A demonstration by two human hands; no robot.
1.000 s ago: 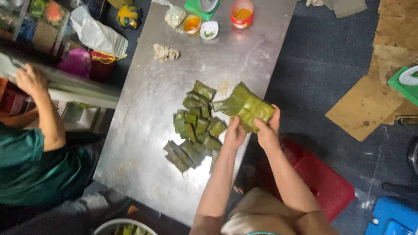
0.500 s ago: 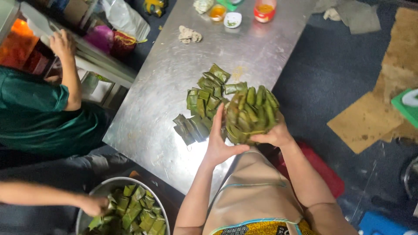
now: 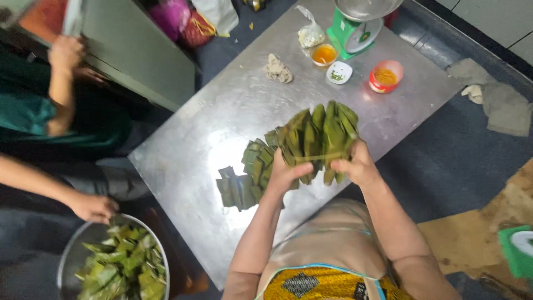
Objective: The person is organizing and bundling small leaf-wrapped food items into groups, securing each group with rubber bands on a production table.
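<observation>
Both my left hand (image 3: 283, 176) and right hand (image 3: 358, 165) are clamped on a bundle of folded green leaf packets (image 3: 319, 136), lifted over the steel table (image 3: 222, 111). Its thin tie looks slack; if it slips, packets could spill onto the loose pile (image 3: 247, 175) at nine o'clock.

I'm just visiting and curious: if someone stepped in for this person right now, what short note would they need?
Left hand and right hand: both grip a tied bundle of leaf packets, lifted above the steel table.
On the table: a loose pile of leaf packets beside the left hand, small bowls and a green scale at the far edge.
Done: one bundle gathered, a band around it.
Left: the loose pile is unbundled.
Nearby: another person's hand at a metal bowl of leaves.
</observation>
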